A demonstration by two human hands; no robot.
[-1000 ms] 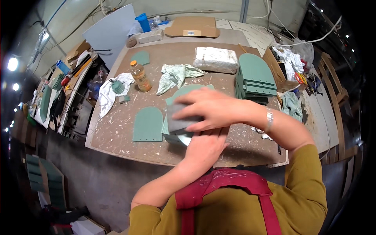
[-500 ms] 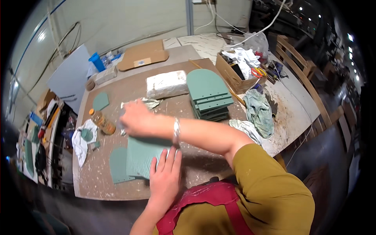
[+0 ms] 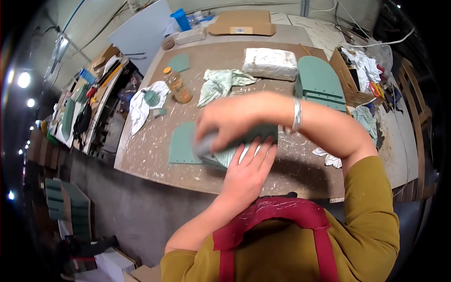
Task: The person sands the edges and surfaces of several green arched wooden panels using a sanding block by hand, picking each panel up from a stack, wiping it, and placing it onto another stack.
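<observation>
On the scuffed brown worktop (image 3: 141,152), near side, a ridged green panel (image 3: 227,156) lies partly hidden: right grip (image 3: 225,121) holding a grey block (image 3: 205,146), left hand (image 3: 246,176) spread flat; far left, an orange-capped plastic bottle (image 3: 178,87).

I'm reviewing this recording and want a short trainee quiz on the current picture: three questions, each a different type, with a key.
1. Which hand holds the gray block?
2. Fill in the blank: on the table, a ______ lies between the orange-capped bottle and the white wrapped package.
3. True or false: the left hand is gripping the bottle.

Key:
1. The right hand.
2. Pale green cloth.
3. False; it lies on a green panel.
</observation>
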